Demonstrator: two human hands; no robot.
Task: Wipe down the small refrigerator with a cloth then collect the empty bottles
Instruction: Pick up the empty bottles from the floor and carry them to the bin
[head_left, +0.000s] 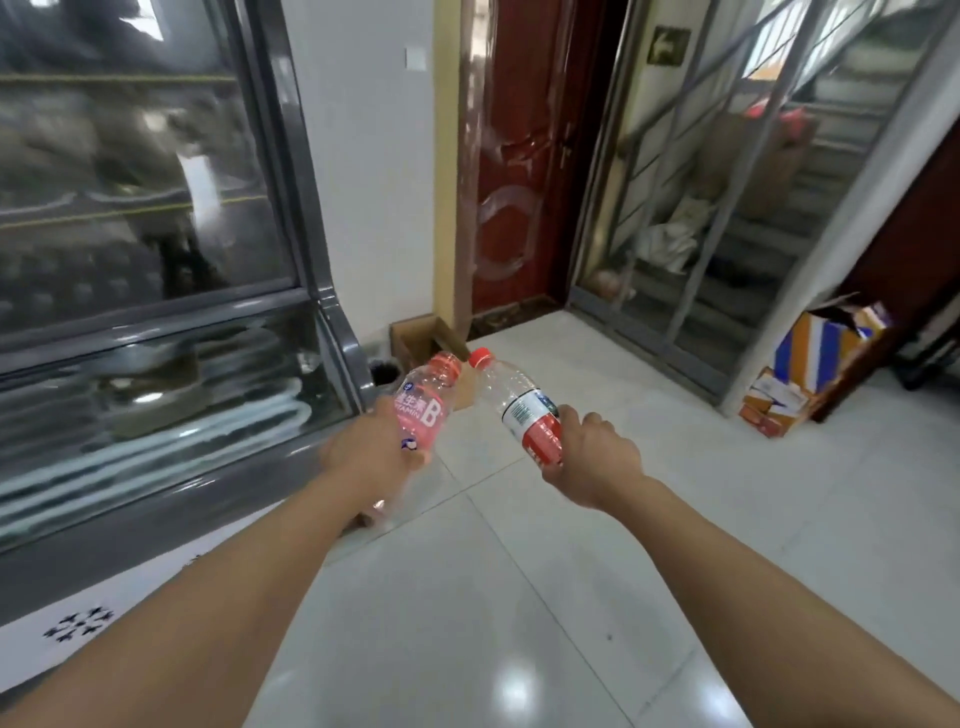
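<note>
Two empty bottles sit at the centre of the frame, one in each hand, both held out over the pale floor tiles (519, 597). The pink bottle (423, 402) is in the left hand (366, 457), whose fingers wrap around its lower body; its long axis tilts up and to the right, cap toward the middle of the frame. The clear bottle (519, 402) with the red-and-white label is in the right hand (597, 457), closed around its base; it leans the other way, up and to the left, so the two red caps nearly meet just above centre while the bases stay well apart. Both look empty, though motion blur softens the pink one.

Past the caps, low against the wall just above centre, sits an open cardboard box (431, 338), with a small dark bin (384, 371) just to its left. Both bottles already point toward that corner, and the left hand is the nearer to it. I'd judge the collecting step is in hand, and a drop-off there would only need the arms to go forward.

The refrigerator (156, 260) fills the left side of the frame, its glass front streaked, close beside the left forearm. I see no cloth. Upper middle is a red door (514, 156), and at the right edge a stack of coloured cartons (810, 364).
</note>
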